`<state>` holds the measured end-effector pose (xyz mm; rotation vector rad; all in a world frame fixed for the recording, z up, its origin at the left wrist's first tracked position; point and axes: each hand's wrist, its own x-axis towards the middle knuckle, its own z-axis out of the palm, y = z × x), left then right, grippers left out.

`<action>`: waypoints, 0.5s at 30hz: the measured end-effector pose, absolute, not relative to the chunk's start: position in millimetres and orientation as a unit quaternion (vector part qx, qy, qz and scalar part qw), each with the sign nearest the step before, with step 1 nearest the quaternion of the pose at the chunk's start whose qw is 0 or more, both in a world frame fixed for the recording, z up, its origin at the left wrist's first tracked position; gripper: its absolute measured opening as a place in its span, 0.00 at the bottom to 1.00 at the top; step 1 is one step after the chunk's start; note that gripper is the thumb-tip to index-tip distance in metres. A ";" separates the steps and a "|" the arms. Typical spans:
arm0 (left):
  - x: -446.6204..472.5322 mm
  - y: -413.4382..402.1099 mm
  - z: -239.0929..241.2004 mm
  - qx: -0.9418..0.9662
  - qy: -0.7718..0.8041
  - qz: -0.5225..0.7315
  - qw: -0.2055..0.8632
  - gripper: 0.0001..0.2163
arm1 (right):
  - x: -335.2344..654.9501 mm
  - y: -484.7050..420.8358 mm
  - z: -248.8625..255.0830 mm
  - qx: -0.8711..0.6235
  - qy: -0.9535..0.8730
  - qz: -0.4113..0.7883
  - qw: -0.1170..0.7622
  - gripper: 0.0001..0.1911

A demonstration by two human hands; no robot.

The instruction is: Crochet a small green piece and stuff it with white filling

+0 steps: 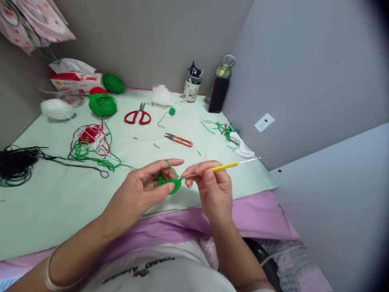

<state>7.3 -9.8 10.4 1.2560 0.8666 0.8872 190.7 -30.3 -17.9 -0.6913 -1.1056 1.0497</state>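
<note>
We've got the desk [60,211] tucked in a corner: gray back wall [152,36], paler bluish-gray right wall [319,73] meeting it at a vertical seam. Small white wall plate [260,124] with a dark insert on the right wall. Pale green cover on top, lilac cloth [255,215] along the front edge. We see soft light, brighter on the right.

I see, from my end, green crochet piece [175,186] in left hand [148,182], yellow-handled silver hook [225,166] in right hand [214,188], orange-handled snips [181,140] and red-handled scissors [141,112] beyond both, black yarn [16,163] left of them, pale-mint table cover [75,202] underneath.
</note>
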 end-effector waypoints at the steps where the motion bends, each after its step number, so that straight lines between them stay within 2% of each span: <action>1: 7.3 -9.7 10.3 0.547 0.377 0.388 0.639 0.16 | 189.9 -29.5 -18.4 -0.308 -0.477 0.476 0.671 0.10; 6: 8.8 -9.7 10.5 0.535 0.376 0.389 0.649 0.16 | 186.7 -29.5 -19.4 -0.298 -0.454 0.501 0.674 0.09; 15: 9.0 -8.0 9.4 0.547 0.367 0.380 0.650 0.17 | 187.9 -31.8 -20.3 -0.319 -0.501 0.450 0.667 0.11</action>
